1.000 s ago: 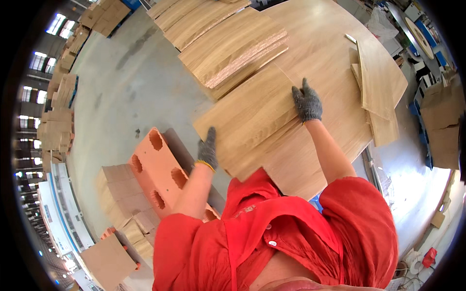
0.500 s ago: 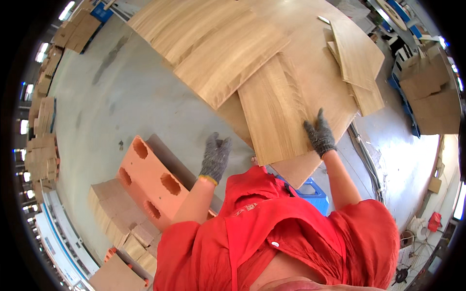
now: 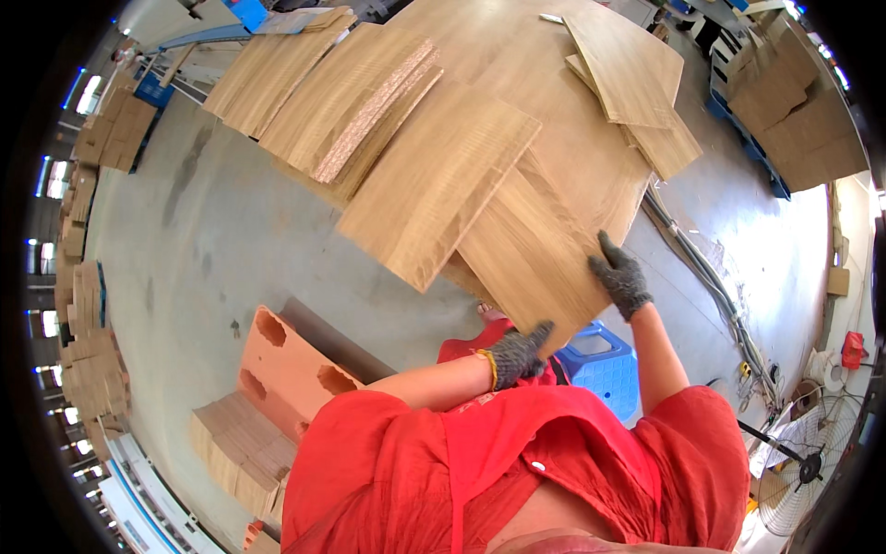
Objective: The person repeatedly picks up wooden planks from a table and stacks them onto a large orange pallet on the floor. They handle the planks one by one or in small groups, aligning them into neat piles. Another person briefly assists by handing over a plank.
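Note:
A flat wood-grain board (image 3: 540, 249) lies slantwise at the near end of the work surface (image 3: 517, 55). My left hand (image 3: 519, 355), in a grey knitted glove with a yellow cuff, grips its near edge, with the fingers partly hidden. My right hand (image 3: 621, 277), gloved in the same grey, is closed on the board's right edge. Another wood-grain board (image 3: 443, 180) overlaps the far left part of the held one. Beyond it, to the left, are stacked boards (image 3: 346, 97) with a rough chipboard edge showing.
Narrower boards (image 3: 637, 78) lie at the surface's far right. A blue plastic stool (image 3: 600, 369) stands below my right forearm. An orange block with holes (image 3: 286, 360) and stacked cardboard (image 3: 242, 439) are at lower left. Cables (image 3: 711, 277) and a fan (image 3: 808, 466) are on the right.
My left hand has moved right and nearer, from free air onto the board's near edge. My right hand has closed on the right edge. The view has shifted, showing more stacked boards at left.

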### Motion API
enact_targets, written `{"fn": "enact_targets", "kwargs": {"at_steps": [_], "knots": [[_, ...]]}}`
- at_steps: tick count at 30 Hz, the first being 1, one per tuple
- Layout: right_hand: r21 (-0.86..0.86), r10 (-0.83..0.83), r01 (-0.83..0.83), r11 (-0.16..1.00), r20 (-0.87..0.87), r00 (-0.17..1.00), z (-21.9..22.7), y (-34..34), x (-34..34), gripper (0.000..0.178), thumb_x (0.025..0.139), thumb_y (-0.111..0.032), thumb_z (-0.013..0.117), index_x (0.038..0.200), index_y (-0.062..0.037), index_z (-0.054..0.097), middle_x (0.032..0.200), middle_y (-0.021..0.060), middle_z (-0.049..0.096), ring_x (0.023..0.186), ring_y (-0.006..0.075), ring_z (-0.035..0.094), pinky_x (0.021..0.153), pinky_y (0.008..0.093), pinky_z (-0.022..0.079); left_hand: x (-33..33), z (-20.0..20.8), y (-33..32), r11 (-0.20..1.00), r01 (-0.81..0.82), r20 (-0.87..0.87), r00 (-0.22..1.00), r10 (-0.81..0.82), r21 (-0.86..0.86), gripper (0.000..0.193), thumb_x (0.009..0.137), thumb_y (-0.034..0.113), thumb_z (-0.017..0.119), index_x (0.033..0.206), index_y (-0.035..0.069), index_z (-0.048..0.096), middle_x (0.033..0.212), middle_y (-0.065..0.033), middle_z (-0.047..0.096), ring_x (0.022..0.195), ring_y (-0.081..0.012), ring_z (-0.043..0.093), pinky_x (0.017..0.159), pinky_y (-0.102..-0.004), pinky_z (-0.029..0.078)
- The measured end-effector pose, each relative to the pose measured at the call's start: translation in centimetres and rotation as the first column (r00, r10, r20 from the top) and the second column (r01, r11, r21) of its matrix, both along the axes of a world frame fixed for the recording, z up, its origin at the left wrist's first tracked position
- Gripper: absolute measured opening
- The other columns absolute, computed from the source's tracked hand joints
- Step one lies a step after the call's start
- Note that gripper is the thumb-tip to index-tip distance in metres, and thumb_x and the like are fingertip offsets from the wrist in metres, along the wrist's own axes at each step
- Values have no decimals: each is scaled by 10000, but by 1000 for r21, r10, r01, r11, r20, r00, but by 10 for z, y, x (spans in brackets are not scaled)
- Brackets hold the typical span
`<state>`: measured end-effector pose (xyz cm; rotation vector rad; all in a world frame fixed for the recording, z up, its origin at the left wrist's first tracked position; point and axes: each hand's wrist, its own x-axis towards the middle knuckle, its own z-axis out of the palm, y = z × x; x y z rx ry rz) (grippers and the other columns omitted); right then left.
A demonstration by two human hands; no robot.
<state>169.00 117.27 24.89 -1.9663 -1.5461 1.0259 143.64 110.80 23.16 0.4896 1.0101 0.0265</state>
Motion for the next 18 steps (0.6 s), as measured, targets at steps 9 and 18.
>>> {"fn": "enact_targets", "kwargs": {"at_steps": [9,18], "knots": [[-383,-729,635,671,-494,473,-17,-92,56,786,881,-467,650,1477,-83,311,1243,97,585,1075,226,576,915,407,465,-35,79,32,197,308,-103,738,-667,931,390,964,366,508,1170,51,610,1037,-119,646,904,-280,615,804,-397,483],[-530,-613,605,595,-785,-85,-23,-129,-41,616,903,-314,670,1405,-129,365,1264,100,547,1127,303,567,915,514,511,-128,69,185,546,531,-750,572,334,648,754,893,479,622,1363,-72,414,1356,-274,479,1279,-358,458,1059,-404,387]]}}
